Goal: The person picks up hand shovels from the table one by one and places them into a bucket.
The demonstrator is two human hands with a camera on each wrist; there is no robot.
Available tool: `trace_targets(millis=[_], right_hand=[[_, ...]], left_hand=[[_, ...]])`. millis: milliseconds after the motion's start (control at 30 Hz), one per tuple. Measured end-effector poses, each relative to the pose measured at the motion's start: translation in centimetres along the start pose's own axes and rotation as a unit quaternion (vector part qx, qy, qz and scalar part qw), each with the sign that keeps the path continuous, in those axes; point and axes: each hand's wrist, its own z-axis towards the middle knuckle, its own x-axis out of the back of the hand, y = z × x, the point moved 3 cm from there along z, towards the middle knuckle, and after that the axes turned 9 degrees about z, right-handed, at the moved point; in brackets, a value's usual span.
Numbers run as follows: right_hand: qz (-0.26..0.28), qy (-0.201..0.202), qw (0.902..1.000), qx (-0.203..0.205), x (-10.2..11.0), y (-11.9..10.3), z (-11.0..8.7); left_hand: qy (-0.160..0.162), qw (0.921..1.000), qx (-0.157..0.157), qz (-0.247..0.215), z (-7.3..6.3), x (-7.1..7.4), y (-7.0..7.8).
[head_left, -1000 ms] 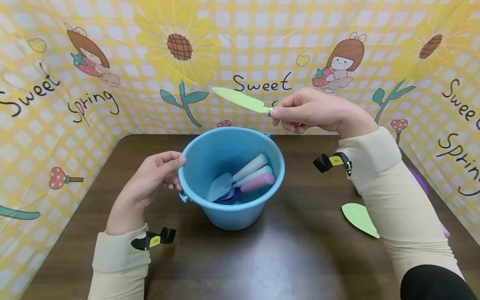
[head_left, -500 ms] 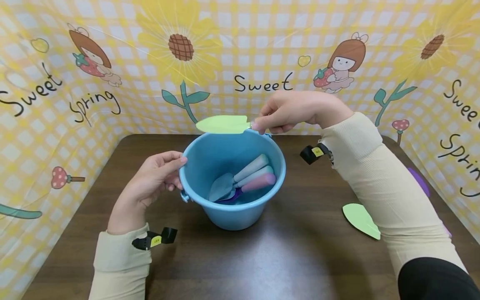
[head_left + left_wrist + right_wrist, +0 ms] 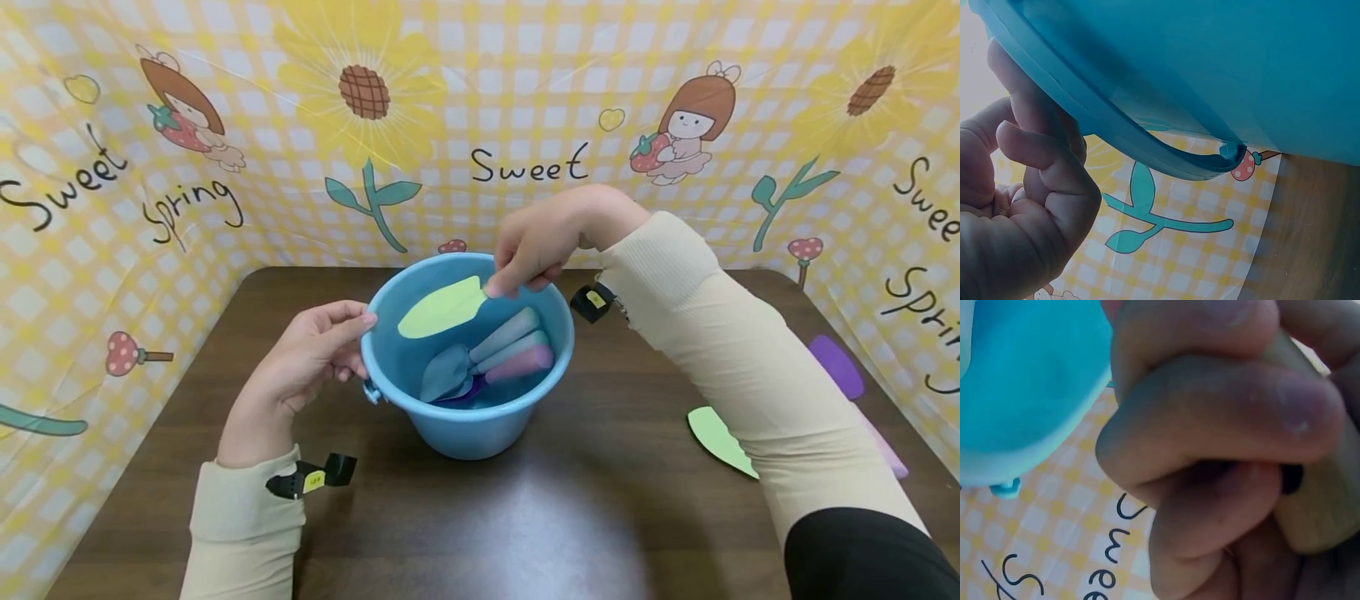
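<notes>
My left hand [image 3: 311,346] grips the left rim of a blue bucket [image 3: 465,433], thumb at the lip and fingers curled outside it. The left wrist view shows those fingers under the rim beside the bucket's handle [image 3: 1172,165]. Held by my right hand [image 3: 536,246] is a small garden trowel with a light green blade [image 3: 442,308]; its wooden grip [image 3: 1322,515] lies inside my curled fingers in the right wrist view. The blade slants down to the left within the bucket's mouth. Below it lie several small tools, among them a pink handle [image 3: 520,365] and a grey-blue blade [image 3: 447,372].
On the dark wooden table [image 3: 360,525], a light green blade [image 3: 718,439] shows at the right, partly hidden by my right sleeve. Beyond that sleeve are a purple piece [image 3: 836,365] and a pink one [image 3: 890,450]. A yellow checked cloth [image 3: 525,83] surrounds the table.
My right hand has moved left and down, bringing the trowel from above the bucket into its mouth, blade now tilted downward. The left hand has stayed on the rim.
</notes>
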Motion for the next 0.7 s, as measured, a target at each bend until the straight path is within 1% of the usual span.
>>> trace_targets(millis=[133,267,467,700], right_hand=[[-0.026,-0.002,0.9992,-0.030,0.0,-0.5,1.0],[-0.035,-0.013,0.9979,-0.053,-0.1,-0.9,1.9],[-0.041,-0.037,0.9965,-0.062,-0.3,-1.1,3.4],[-0.066,-0.070,0.9922,-0.079,-0.8,-1.3,4.7]], left_hand=[[0.001,1.0000,0.002,0.002,0.0,0.0,0.0],[0.000,1.0000,-0.002,-0.001,0.0,0.1,-0.1],[-0.005,0.9999,-0.009,-0.005,-0.1,0.2,-0.2],[-0.008,0.9998,-0.018,-0.005,-0.1,0.1,-0.1]])
